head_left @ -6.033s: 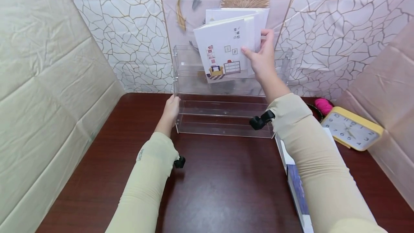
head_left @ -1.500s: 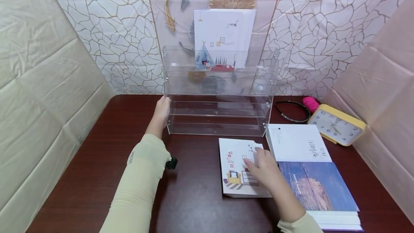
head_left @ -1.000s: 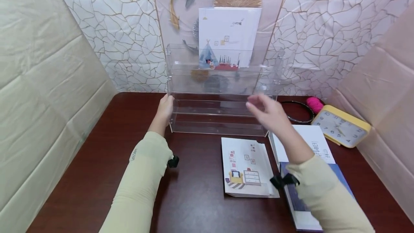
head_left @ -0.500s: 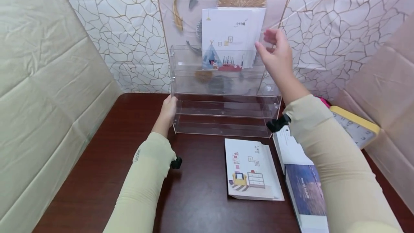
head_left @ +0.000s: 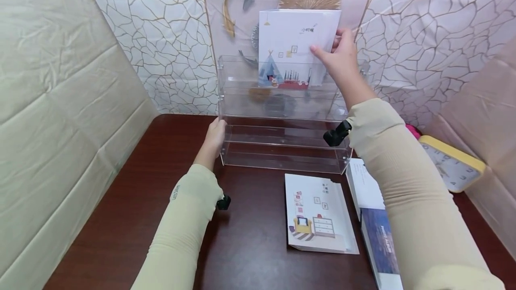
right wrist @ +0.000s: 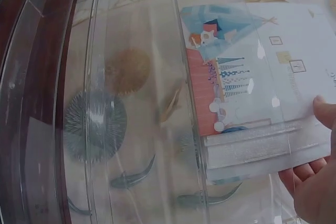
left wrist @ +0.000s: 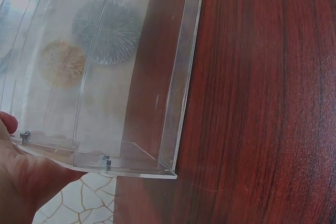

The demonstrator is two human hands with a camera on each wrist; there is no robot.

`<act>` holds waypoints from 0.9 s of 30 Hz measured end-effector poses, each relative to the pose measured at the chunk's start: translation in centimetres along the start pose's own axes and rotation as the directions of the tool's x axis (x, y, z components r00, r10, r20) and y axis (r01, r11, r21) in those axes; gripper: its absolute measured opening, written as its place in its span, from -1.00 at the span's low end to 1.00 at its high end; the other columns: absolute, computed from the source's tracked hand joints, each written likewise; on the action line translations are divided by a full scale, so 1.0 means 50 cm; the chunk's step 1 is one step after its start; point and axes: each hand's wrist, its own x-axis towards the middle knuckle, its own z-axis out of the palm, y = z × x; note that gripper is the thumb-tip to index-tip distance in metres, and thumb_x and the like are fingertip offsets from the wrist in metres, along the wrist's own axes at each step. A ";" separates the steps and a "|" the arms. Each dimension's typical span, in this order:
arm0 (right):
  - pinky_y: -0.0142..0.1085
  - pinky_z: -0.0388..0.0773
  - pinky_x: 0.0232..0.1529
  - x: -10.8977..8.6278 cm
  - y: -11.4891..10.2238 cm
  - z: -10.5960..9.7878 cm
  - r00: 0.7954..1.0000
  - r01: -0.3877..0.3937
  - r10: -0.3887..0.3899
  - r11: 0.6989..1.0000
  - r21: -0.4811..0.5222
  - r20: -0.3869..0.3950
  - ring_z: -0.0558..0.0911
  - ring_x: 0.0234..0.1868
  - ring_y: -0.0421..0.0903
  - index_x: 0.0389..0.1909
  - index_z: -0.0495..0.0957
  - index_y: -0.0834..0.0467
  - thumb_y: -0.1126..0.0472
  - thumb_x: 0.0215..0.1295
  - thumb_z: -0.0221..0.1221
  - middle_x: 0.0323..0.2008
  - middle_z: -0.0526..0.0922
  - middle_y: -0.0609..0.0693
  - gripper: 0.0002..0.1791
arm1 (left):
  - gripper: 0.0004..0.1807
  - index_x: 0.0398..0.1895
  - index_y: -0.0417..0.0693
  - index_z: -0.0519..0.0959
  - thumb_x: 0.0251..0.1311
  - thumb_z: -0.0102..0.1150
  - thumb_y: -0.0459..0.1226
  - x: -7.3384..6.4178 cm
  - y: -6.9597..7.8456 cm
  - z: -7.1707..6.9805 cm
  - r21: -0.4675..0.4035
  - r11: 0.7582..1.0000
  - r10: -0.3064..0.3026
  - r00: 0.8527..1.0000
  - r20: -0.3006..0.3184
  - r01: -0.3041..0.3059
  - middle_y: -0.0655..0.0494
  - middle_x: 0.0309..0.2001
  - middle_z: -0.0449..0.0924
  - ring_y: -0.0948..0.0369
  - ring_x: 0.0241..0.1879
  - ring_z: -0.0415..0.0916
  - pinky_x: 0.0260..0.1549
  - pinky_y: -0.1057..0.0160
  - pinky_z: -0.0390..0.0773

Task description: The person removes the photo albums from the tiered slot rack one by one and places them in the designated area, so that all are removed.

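Observation:
A clear acrylic display rack [head_left: 278,161] with several tiers stands at the back of the table. My left hand [head_left: 215,138] grips its left side panel; in the left wrist view the hand [left wrist: 29,184] is at the rack's edge. In the rack's top tier a white book with a blue tent drawing [head_left: 282,41] stands upright. My right hand [head_left: 342,64] pinches that book's right edge, thumb on the front cover and fingers behind. In the right wrist view the tent book [right wrist: 247,77] shows behind the clear front strip. A white book with an armchair drawing [head_left: 318,214] lies flat in front of the rack.
A blue photo album [head_left: 380,240] and a white book [head_left: 364,187] lie to the right, partly under my right forearm. A yellow clock [head_left: 453,164] leans at the far right, beside a pink item [head_left: 413,131]. Patterned cloth hangs behind the rack.
The armchair book came out of the rack and now lies on the table. My right hand let go of it, rose to the top tier and took hold of the tent book. The left hand keeps its grip.

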 end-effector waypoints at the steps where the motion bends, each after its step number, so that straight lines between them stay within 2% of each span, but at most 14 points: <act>1: -0.35 0.39 -0.01 0.000 0.000 0.001 1.000 0.004 -0.005 1.000 -0.016 -0.004 0.43 -0.08 -0.18 0.20 0.22 0.14 0.04 0.08 0.32 -0.07 0.44 -0.02 -0.28 | -0.50 0.22 -0.17 0.38 0.20 -0.29 -0.30 0.000 0.000 0.001 -0.001 1.000 -0.002 1.000 -0.002 0.002 -0.15 0.11 0.43 0.04 0.01 0.33 0.06 0.04 0.32; 5: -0.37 0.33 0.06 0.004 -0.001 0.004 1.000 -0.001 0.001 0.997 -0.083 -0.002 0.41 0.03 -0.14 0.18 0.25 0.17 0.00 0.06 0.33 0.05 0.45 0.04 -0.28 | -0.50 0.21 -0.20 0.38 0.20 -0.29 -0.30 0.001 0.002 0.003 -0.010 1.000 -0.001 1.000 -0.003 0.001 -0.17 0.08 0.44 0.04 -0.02 0.34 0.04 0.05 0.34; 11: -0.38 0.21 0.20 0.014 -0.009 0.012 0.999 -0.022 0.028 0.991 -0.132 0.044 0.32 0.23 -0.16 0.28 0.10 0.06 -0.06 0.15 0.24 0.24 0.33 0.00 -0.24 | -0.50 0.20 -0.19 0.39 0.19 -0.29 -0.30 0.001 0.001 0.003 0.004 1.000 0.006 1.000 -0.014 -0.006 -0.17 0.05 0.45 0.05 -0.04 0.36 0.04 0.05 0.34; 15: -0.43 0.14 0.21 0.018 -0.021 0.022 0.996 0.057 -0.052 0.996 -0.064 0.073 0.28 0.24 -0.18 0.28 0.03 0.01 0.02 0.22 0.19 0.25 0.29 -0.01 -0.29 | -0.49 0.21 -0.17 0.38 0.19 -0.30 -0.29 0.002 0.003 0.003 0.011 1.000 0.004 1.000 -0.010 -0.004 -0.16 0.06 0.45 0.04 -0.03 0.36 0.04 0.04 0.34; 19: -0.45 0.11 0.19 0.020 -0.042 0.036 0.983 0.150 -0.149 0.989 0.000 0.104 0.28 0.22 -0.19 0.29 0.01 -0.04 0.10 0.25 0.16 0.25 0.28 -0.05 -0.32 | -0.49 0.22 -0.16 0.38 0.19 -0.30 -0.29 0.003 0.005 0.003 0.005 1.000 0.000 1.000 -0.009 0.000 -0.14 0.06 0.45 0.05 -0.05 0.36 0.01 0.07 0.35; 23: -0.39 0.12 0.22 0.020 -0.055 0.041 0.973 0.186 -0.183 0.982 -0.010 0.142 0.27 0.24 -0.19 0.34 -0.03 -0.13 0.14 0.17 0.25 0.29 0.24 -0.11 -0.18 | -0.49 0.21 -0.14 0.39 0.19 -0.29 -0.27 0.002 0.005 0.003 -0.001 1.000 -0.014 1.000 -0.008 0.014 -0.14 0.05 0.46 0.04 -0.06 0.37 -0.01 0.06 0.37; 27: -0.41 0.10 0.24 0.017 -0.050 0.041 0.965 0.211 -0.206 0.977 -0.015 0.161 0.24 0.26 -0.23 0.34 -0.03 -0.11 0.24 0.08 0.32 0.30 0.23 -0.14 -0.09 | -0.48 0.24 -0.11 0.37 0.20 -0.29 -0.27 -0.004 0.000 0.002 0.001 0.999 -0.034 0.999 -0.011 0.034 -0.13 0.11 0.43 0.02 0.02 0.35 0.05 0.02 0.34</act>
